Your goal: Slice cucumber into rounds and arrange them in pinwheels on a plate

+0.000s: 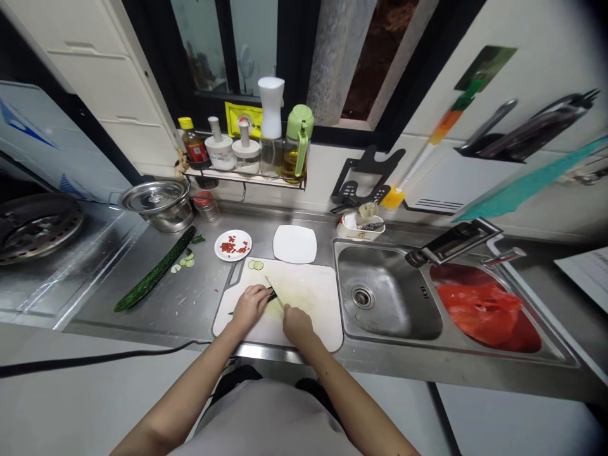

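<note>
On a white cutting board (320, 297), my left hand (251, 305) is closed over a dark green piece of cucumber (272, 294), mostly hidden under the fingers. My right hand (297, 325) grips a knife (274, 290) whose blade lies against the right end of that piece. Two or three pale cucumber slices (255, 265) rest at the board's top left corner. Behind the board stand a white plate of chopped red bits (232, 245) and a bare white square plate (294, 244). A long whole cucumber (154, 271) lies on the steel counter to the left.
Cucumber scraps (187, 260) lie beside the long cucumber. A lidded steel pot (159, 201) stands at the back left. To the right is a sink (394, 297) with a red plastic bag (479, 310) beyond it. A seasoning rack (247, 174) hangs on the wall.
</note>
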Motion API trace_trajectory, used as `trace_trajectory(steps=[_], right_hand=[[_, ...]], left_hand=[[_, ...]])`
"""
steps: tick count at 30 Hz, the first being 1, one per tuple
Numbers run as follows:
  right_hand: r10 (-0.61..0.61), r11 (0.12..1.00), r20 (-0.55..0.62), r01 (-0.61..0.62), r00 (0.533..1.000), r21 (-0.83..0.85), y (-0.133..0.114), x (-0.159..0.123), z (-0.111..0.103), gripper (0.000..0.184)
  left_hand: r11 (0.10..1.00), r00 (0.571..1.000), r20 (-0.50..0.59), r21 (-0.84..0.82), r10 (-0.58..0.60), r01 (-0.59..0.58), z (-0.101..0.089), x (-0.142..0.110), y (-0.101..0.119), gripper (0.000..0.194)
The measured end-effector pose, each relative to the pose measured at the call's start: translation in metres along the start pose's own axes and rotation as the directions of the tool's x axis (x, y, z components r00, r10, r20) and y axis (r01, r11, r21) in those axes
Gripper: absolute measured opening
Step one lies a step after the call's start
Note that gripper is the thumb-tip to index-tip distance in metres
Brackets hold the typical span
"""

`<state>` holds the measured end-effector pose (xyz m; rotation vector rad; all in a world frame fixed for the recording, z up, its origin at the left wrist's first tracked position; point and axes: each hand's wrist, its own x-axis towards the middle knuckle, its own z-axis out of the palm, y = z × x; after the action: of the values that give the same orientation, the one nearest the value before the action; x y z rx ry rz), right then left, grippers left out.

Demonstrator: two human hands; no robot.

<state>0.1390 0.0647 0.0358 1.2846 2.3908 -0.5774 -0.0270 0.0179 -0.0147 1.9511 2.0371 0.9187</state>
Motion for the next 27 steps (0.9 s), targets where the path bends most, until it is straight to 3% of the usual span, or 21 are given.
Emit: trace_trajectory(steps=[9, 15, 23, 27], right_hand=[[0.023, 1.0, 0.009, -0.023, 1.0, 0.019, 0.004, -0.015, 0.001, 0.029], [0.014, 1.0, 0.017, -0.015, 1.0, 0.022, 0.02, -0.028, -0.003, 0.028], [0.069, 0.997, -0.116, -0.064, 0.991, 0.048, 0.031, -0.036, -0.011, 0.035], [0.074, 0.996, -0.166, -0.063, 0.983, 0.07, 0.033, -0.038, -0.012, 0.042]], left_hand=[[1.0, 1.0, 0.016, 0.018, -0.008, 0.008, -0.002, 0.0, 0.003, 0.025], [0.993, 0.993, 0.046, 0.055, -0.108, 0.105, -0.004, 0.002, 0.009, 0.025], [0.98, 0.979, 0.038, -0.003, -0.201, 0.201, -0.003, 0.002, 0.012, 0.023], [0.97, 0.97, -0.049, -0.045, -0.239, 0.237, -0.003, -0.001, 0.009, 0.022]])
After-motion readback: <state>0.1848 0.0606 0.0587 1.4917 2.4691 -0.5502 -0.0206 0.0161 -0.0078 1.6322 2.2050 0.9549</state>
